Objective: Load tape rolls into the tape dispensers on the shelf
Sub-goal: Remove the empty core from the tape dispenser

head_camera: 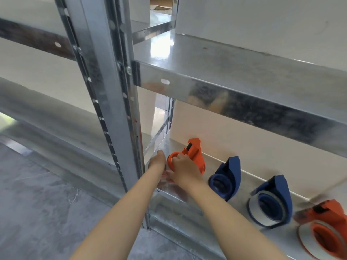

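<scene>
Hazards: orange dispenser (196, 156) stands at the left end of the lower shelf (185, 194), just beside the upright post (112, 109). Nothing visibly braces its base, so a hard push on the hub could tip it or skid it across the smooth metal toward the front edge. Right hand (185, 167) has its fingers curled over the dispenser's round hub, pinching the rim. Left hand (157, 160) sits just left of the hub, close to the post, fingers bent; whether they hold anything cannot be told. A pale, glossy patch below both hands may be a clear tape roll or only a reflection. A roll pressed on skewed would probably jam on the hub, and the cramped gap between post and dispenser could cost the grip. Holders and contents, left to right along the shelf: orange dispenser, no roll discernible on its hub; blue dispenser (228, 177), hub bare; second blue dispenser (276, 194), white roll (252, 205) seated round its hub; second orange dispenser (326, 218), at the right end, blurred, with another white roll (302, 235).
</scene>
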